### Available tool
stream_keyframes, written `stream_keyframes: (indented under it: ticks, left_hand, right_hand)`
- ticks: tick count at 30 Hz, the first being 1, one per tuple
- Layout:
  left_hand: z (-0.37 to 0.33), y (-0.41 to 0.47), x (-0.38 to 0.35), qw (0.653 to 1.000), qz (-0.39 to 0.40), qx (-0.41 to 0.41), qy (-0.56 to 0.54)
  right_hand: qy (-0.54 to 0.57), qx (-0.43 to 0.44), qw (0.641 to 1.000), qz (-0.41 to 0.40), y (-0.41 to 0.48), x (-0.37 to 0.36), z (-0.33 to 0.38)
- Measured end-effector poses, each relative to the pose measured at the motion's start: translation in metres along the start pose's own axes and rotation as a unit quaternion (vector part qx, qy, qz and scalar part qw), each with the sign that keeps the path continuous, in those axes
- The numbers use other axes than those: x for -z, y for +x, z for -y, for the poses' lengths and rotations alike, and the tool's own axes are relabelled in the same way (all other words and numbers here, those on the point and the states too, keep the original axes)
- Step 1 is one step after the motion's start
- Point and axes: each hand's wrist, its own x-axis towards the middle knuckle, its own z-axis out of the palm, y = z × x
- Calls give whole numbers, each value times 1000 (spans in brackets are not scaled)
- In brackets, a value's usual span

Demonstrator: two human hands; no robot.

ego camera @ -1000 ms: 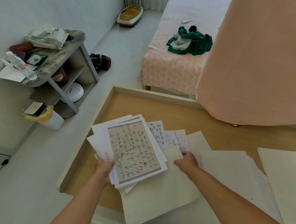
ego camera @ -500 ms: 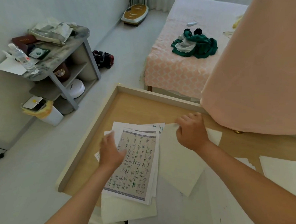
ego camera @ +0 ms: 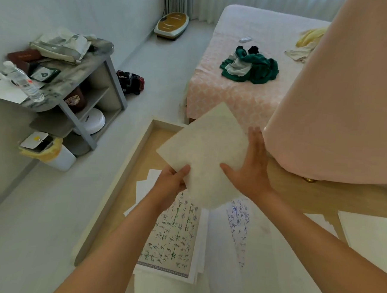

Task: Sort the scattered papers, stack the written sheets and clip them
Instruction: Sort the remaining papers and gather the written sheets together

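Head view: a blank sheet hangs in the air above the far left corner of the tabletop, tilted like a diamond. The left hand pinches its lower left edge, thumb on top, likely so that the face can be checked for writing. The right hand lies against the sheet's right side with fingers straight and thumb spread across the paper, gripping nothing; it seems only to steady the limp sheet. Beneath, the written sheets lie stacked along the left edge of the tabletop, green script up, probably the keep pile. A blue-inked sheet lies just beside them, not yet squared in. More blank papers sit at the right edge, apart, which suggests a discard pile
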Motion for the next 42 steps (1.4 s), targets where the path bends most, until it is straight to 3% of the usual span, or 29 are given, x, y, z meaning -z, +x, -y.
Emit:
stream_keyframes:
  ticks: [2,4,5,8,11,13,15,17,20,24,27,31,36,38,42]
  left_hand:
    - [-6,5,12,1000,-8,21,-16]
    - [-7,8,22,998,-48,35,5]
    - [-6,9,27,995,-81,38,36]
    - [5,8,49,969,-177,23,169]
    - [30,1,81,927,-208,43,310]
    - [50,-5,101,873,-224,87,425]
    - [64,-14,114,794,-234,153,540]
    - [72,-21,118,763,-235,170,578]
    - [75,-23,116,790,-261,147,534]
    - [74,-18,118,797,-262,169,518]
    - [72,-14,124,835,-244,174,462]
    - [73,-14,118,869,-178,166,431]
    - [74,-9,111,857,-167,122,472]
    - [73,-7,104,862,-166,100,468]
    - [70,-5,71,920,-131,103,354]
  right_hand:
    - [172,-138,971,89,3,4,0]
    - [351,-254,883,182,2,2,1]
    - [374,-292,855,209,-1,-3,1]
    - [309,-364,841,253,-23,-32,2]
    - [242,-432,831,253,-59,-74,8]
    - [220,-484,819,215,-81,-102,13]
    - [170,-518,821,169,-97,-123,19]
    - [102,-508,840,158,-103,-134,26]
    - [161,-521,824,154,-105,-141,36]
    - [217,-543,793,173,-100,-145,38]
    - [242,-553,775,190,-97,-143,32]
    - [249,-505,794,229,-94,-134,26]
    - [264,-470,820,190,-83,-102,-3]
    - [293,-473,811,179,-79,-87,-22]
    - [386,-473,770,187,-76,-61,-54]
